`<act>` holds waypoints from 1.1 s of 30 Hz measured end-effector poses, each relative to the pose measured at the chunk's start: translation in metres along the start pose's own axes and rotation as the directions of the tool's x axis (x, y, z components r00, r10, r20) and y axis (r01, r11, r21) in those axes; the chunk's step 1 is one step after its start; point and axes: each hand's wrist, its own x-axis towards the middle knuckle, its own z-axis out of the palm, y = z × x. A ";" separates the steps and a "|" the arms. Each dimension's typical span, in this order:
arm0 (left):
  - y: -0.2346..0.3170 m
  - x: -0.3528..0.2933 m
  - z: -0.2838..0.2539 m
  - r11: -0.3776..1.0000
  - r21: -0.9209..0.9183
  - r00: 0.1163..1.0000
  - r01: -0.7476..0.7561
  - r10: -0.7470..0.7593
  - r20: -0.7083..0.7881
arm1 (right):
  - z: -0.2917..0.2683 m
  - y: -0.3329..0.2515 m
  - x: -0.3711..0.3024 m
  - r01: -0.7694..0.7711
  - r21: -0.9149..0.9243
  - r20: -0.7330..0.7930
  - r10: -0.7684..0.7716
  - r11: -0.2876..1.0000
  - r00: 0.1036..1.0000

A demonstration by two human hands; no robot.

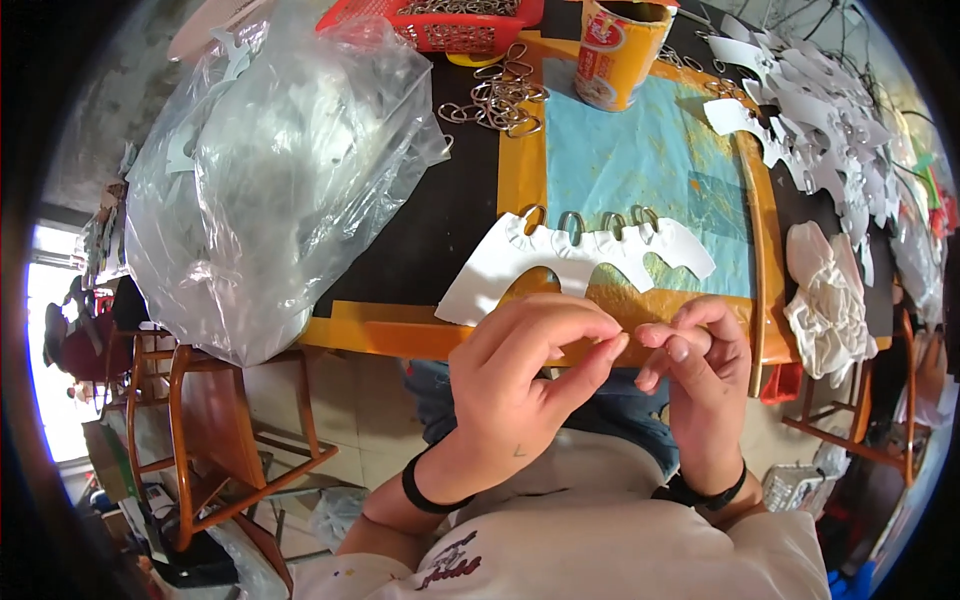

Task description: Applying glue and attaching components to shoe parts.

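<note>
Just over the near table edge, my left hand (520, 375) has thumb and forefinger pinched together. Anything between those fingertips is too small to tell. Facing it, my right hand (708, 372) is curled, thumb against the fingers; whatever it may hold is hidden. Beyond them lies a white scalloped piece (510, 267) at the table edge, with several metal rings (571, 228) looped through tabs along its far side. It rests partly on a light-blue sheet (640, 165) taped to the table. A pile of loose metal rings (505, 95) sits farther back.
A large clear plastic bag (270, 190) fills the table's left. At the back are a red basket (450, 36) of rings and an orange paper cup (612, 60). White cut pieces (825, 115) heap at right, near crumpled white gloves (828, 300). A wooden chair (222, 425) stands left.
</note>
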 end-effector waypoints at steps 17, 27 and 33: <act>0.004 -0.001 0.012 0.886 0.409 0.964 -0.217 0.260 -0.052 | 0.012 0.009 0.000 0.401 -0.313 0.121 -0.383 0.861 0.916; 0.002 0.004 0.009 0.855 0.470 0.952 -0.218 0.291 -0.089 | 0.014 0.015 0.006 0.156 0.056 0.057 -0.159 0.986 0.986; 0.002 0.008 0.004 0.924 0.367 0.975 -0.108 0.170 -0.141 | 0.011 0.016 0.007 0.151 0.084 0.024 -0.154 0.985 0.988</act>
